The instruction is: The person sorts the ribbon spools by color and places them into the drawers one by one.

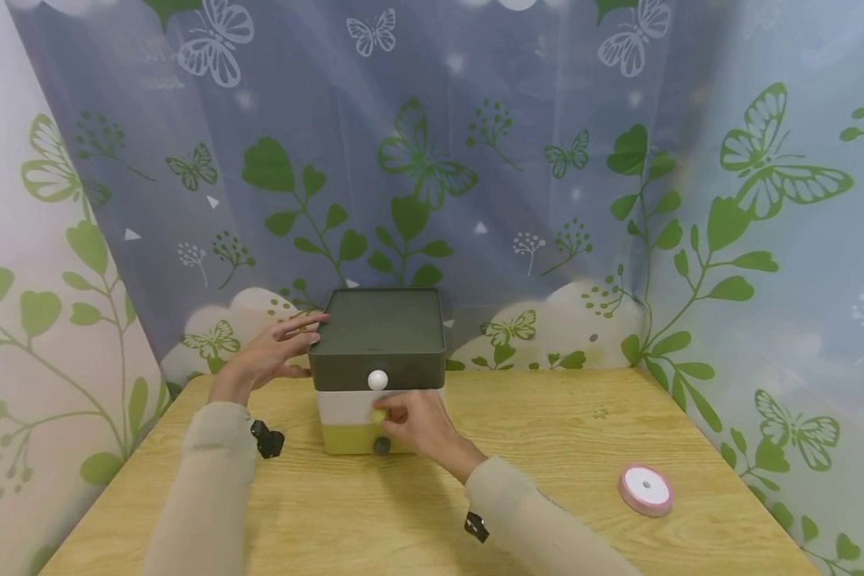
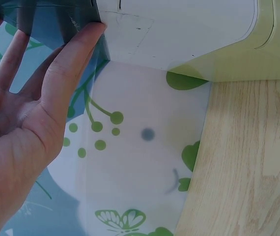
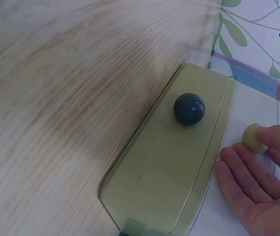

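Note:
A small three-tier drawer box (image 1: pixel 385 320) stands on the table, dark grey at the top, white in the middle and yellow-green at the bottom. My right hand (image 1: pixel 426 426) pinches the yellow knob (image 3: pixel 251 139) of the white middle drawer (image 1: pixel 342 407) between thumb and finger. All the drawers appear closed. Against the upper left side of the box rests my left hand (image 1: pixel 268 357), its fingers extended and touching the dark grey tier. A white knob (image 1: pixel 378 380) sits on the top drawer, and a dark knob (image 3: pixel 189 108) on the bottom drawer (image 3: pixel 164 162).
To the right on the wooden table (image 1: pixel 547 496) lies a pink-rimmed, white-faced spool (image 1: pixel 646 489). Curtains (image 1: pixel 518 200) with leaf and butterfly prints hang behind the table and at both sides, close behind the box.

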Tool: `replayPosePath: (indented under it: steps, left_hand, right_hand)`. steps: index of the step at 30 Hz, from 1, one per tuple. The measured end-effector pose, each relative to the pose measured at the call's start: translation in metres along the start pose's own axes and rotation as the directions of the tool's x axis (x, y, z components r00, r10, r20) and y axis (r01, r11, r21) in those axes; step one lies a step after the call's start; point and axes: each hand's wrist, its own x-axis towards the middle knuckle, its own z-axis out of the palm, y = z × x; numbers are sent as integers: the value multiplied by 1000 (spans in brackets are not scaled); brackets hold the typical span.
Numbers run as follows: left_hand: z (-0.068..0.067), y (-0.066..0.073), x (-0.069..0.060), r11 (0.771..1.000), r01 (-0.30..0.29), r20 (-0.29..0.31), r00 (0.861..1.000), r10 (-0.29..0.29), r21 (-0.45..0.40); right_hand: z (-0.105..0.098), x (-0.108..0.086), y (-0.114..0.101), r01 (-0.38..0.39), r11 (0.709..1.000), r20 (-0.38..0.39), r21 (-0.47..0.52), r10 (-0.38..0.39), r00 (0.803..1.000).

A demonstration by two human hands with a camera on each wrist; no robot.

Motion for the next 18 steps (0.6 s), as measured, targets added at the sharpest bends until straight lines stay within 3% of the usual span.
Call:
replayPosePath:
  steps: [6, 12, 18]
  left_hand:
    - [0, 2, 0, 1000, 13, -5, 1000, -13, -4]
    - [1, 1, 0, 1000, 9, -6, 1000, -9, -3]
    - [1, 1, -1, 1000, 9, -6, 1000, -9, -8]
  right_hand:
    - [1, -3, 4, 1, 996, 8, 90, -2, 1000]
    - [3, -11, 7, -19, 974, -11, 225, 22, 1000]
    - [5, -16, 11, -42, 969, -22, 245, 49, 999]
